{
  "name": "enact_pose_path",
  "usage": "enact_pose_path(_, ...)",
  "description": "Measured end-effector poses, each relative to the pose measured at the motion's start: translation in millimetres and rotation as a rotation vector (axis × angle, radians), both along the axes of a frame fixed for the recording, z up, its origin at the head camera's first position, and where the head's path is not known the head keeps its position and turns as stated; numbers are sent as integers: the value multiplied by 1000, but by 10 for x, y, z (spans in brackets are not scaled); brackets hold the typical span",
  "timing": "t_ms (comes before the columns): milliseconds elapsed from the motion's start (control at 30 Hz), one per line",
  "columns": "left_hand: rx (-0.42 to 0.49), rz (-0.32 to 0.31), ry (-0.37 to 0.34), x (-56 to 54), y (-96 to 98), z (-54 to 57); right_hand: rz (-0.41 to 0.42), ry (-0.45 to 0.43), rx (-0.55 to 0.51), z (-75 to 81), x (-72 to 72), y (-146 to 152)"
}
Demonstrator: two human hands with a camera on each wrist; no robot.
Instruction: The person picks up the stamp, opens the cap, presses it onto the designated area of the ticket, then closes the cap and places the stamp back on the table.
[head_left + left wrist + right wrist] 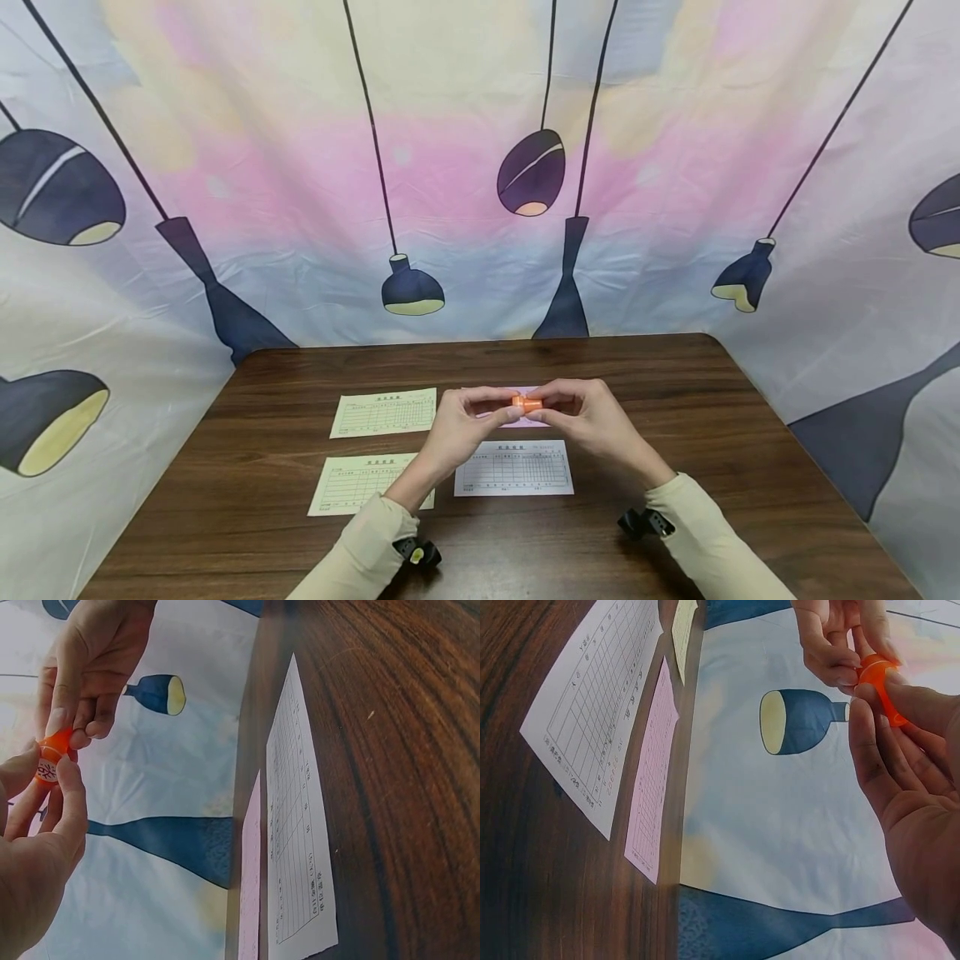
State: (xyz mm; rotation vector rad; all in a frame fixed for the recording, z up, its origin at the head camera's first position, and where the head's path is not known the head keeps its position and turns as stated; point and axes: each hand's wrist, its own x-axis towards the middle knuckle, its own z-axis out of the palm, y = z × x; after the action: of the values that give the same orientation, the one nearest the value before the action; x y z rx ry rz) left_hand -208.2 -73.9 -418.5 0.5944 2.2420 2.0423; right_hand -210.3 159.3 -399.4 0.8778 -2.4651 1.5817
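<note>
A small orange stamp, its round white end with dark markings showing in the left wrist view, is held up between both hands. My left hand pinches one end between thumb and fingers. At the other end, my right hand pinches it with thumb and fingers, also seen in the right wrist view. Below and behind the hands lies a pink form, partly covered by them in the head view. Nearer to me is a white printed form on the table.
Two pale green forms, a far one and a near one, lie on the left of the brown wooden table. My left forearm overlaps the near one. A curtain printed with lamps hangs behind the table.
</note>
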Motion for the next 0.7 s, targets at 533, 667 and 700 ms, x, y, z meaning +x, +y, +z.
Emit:
enact_pose_path(533,20,-38,31,-18,27,-17,4,32,20,8,5,49)
enact_pose_path(667,16,-39,27,-14,28,-22,9,7,6,3,4,62)
enact_pose_path(700,14,-39,27,-14,29,-26,11,-3,-2,3,4,66)
